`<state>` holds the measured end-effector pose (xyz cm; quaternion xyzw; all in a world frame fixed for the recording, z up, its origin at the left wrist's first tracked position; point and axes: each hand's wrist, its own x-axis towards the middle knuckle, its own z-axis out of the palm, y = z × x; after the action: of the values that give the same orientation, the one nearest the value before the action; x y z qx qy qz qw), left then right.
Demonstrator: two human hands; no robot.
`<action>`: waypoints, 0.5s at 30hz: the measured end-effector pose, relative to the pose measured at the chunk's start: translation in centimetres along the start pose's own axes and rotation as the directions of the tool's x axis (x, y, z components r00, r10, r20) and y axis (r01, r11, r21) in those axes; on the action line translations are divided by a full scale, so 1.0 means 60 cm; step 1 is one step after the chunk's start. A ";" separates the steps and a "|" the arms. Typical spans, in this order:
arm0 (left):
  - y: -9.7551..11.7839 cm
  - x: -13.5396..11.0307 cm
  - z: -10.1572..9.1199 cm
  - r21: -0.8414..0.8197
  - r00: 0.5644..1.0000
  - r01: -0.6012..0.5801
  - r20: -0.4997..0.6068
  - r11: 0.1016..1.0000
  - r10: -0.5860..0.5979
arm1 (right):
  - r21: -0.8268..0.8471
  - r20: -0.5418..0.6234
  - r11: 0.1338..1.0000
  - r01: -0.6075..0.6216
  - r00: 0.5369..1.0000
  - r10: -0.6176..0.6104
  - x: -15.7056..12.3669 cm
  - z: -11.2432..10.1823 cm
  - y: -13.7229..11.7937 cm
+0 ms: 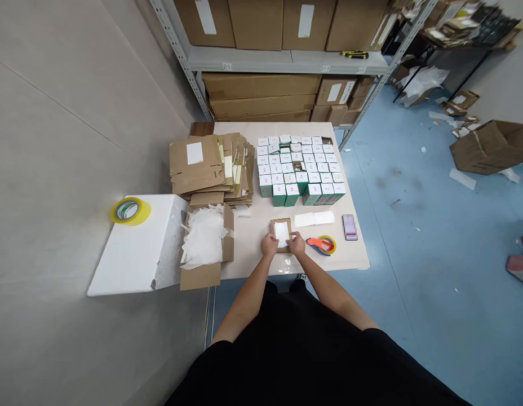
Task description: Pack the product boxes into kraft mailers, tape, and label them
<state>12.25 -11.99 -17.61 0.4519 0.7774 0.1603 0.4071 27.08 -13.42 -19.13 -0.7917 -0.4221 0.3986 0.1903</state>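
In front of me on the table lies a small cardboard box [273,227] with a white label [281,230] on its top face. My left hand [269,245] is closed at the label's lower left corner. At its lower right edge my right hand [297,243] is closed too, thumb and fingers together. Just right of that hand lie an orange tape cutter [322,243] and a roll of yellow tape [332,242]. Above them is a strip of white labels [314,219]. The fingertips are too small to show the exact grip.
Rows of white-and-green boxes [279,195] fill the table's back. Flattened cartons [198,177] are stacked at left, behind an open carton of white paper [205,237]. A purple stack [349,227] lies right. Yellow tape [130,211] sits on a white box [137,254]. Shelving [261,59] stands behind.
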 end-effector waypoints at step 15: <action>-0.005 0.002 0.022 0.194 0.999 0.044 0.015 0.980 -0.048 | -0.204 0.067 0.977 -0.055 0.995 0.070 0.000 0.013 0.001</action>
<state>13.05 -12.21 -18.69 0.4727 0.7956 0.0697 0.3725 26.50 -13.49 -19.65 -0.8044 -0.4420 0.3886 0.0805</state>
